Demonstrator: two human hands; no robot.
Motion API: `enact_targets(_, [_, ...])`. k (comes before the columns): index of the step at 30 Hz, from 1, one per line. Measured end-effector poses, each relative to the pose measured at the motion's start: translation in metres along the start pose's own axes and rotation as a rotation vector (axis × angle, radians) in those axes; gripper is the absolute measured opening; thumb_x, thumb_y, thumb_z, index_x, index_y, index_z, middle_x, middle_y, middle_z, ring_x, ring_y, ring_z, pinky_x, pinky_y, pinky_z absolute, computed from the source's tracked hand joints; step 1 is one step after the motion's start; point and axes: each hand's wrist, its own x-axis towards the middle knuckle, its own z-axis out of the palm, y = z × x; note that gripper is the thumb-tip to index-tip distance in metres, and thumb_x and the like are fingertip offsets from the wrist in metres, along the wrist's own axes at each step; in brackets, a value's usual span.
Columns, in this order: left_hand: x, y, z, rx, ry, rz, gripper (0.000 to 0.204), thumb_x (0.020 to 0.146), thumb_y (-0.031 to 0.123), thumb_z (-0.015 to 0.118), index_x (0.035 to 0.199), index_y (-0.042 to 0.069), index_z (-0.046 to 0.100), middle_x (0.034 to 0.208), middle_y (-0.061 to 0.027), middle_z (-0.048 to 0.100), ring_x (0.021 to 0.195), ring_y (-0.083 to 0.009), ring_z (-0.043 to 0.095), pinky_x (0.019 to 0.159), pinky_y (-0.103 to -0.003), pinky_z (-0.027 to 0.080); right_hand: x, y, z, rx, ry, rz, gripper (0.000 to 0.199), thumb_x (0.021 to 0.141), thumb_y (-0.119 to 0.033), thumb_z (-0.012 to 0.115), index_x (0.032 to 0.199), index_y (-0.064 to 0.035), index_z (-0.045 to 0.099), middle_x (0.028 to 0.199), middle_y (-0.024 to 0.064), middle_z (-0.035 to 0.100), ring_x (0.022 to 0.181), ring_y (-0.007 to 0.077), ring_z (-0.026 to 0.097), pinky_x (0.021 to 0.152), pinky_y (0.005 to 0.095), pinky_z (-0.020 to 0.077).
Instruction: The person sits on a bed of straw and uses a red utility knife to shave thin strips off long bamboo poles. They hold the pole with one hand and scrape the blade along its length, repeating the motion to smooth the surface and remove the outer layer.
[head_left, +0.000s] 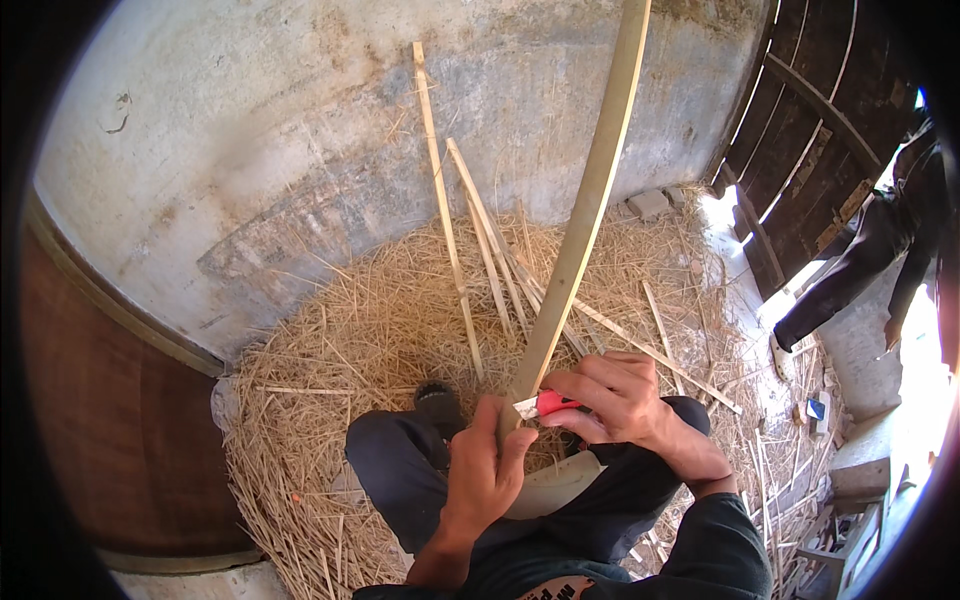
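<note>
A long pale strip of wood or bamboo slants up from between my knees toward the top of the view. My left hand is wrapped around its lower end, with the thumb along the near side. In my right hand is a utility knife with a red handle, fingers closed over it. Its short metal blade touches the strip just above my left hand. Below my hands, a pale curved piece lies across my lap; its kind I cannot make out.
Straw-like shavings cover the floor around my feet. Several narrow strips lean on the stained wall. A brown panel stands at left. On the right, a person in dark clothes is beside a plank door.
</note>
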Motion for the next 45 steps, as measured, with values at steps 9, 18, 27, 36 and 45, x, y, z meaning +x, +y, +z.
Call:
enact_targets(9, [-0.003,-0.001,0.002,0.118,0.018,-0.014,0.036,0.108,0.035,0.065,0.104,0.001,0.055,0.071,-0.0218,0.064,0.071,-0.0470,0.070,0.056,-0.045,0.050,0.002,-0.004,-0.002,-0.037,0.001,0.006,0.036,0.078,-0.037,0.090,0.102,-0.0128,0.078,0.072,-0.0036,0.059,0.053,0.0137,0.060,0.049,0.0287,0.0468])
enact_targets(18, [-0.004,-0.004,0.001,0.143,0.050,0.010,0.032,0.109,0.031,0.063,0.102,0.001,0.053,0.068,-0.0185,0.059,0.064,-0.0378,0.062,0.054,-0.042,0.047,0.002,-0.001,0.003,-0.090,-0.004,-0.002,0.035,0.078,-0.039,0.089,0.101,-0.0136,0.078,0.070,-0.0047,0.058,0.052,0.0127,0.059,0.047,0.0284,0.0459])
enact_targets(27, [-0.008,-0.013,-0.001,0.189,0.035,-0.030,0.033,0.110,0.033,0.062,0.102,0.002,0.053,0.069,-0.0230,0.062,0.067,-0.0487,0.067,0.053,-0.048,0.048,0.005,0.008,0.007,-0.074,0.038,0.052,0.035,0.079,-0.039,0.090,0.099,-0.0130,0.079,0.069,-0.0038,0.057,0.050,0.0140,0.057,0.047,0.0298,0.0456])
enact_targets(36, [-0.035,-0.032,0.009,0.148,-0.056,-0.082,0.027,0.107,0.025,0.064,0.099,0.001,0.055,0.063,-0.0145,0.055,0.051,-0.0258,0.058,0.053,-0.036,0.044,0.011,0.081,-0.028,-0.238,0.401,0.504,0.023,0.096,-0.024,0.079,0.107,-0.0041,0.081,0.072,0.0091,0.071,0.056,0.0145,0.061,0.052,0.0302,0.0450])
enact_targets(45, [-0.039,-0.025,0.007,0.143,-0.105,-0.116,0.026,0.103,0.023,0.071,0.097,0.002,0.057,0.064,-0.0103,0.060,0.056,-0.0176,0.062,0.054,-0.033,0.047,-0.014,0.090,-0.028,-0.006,0.477,0.643,0.028,0.107,-0.025,0.067,0.113,0.0006,0.076,0.070,-0.0027,0.060,0.061,0.0048,0.044,0.054,0.0270,0.0342])
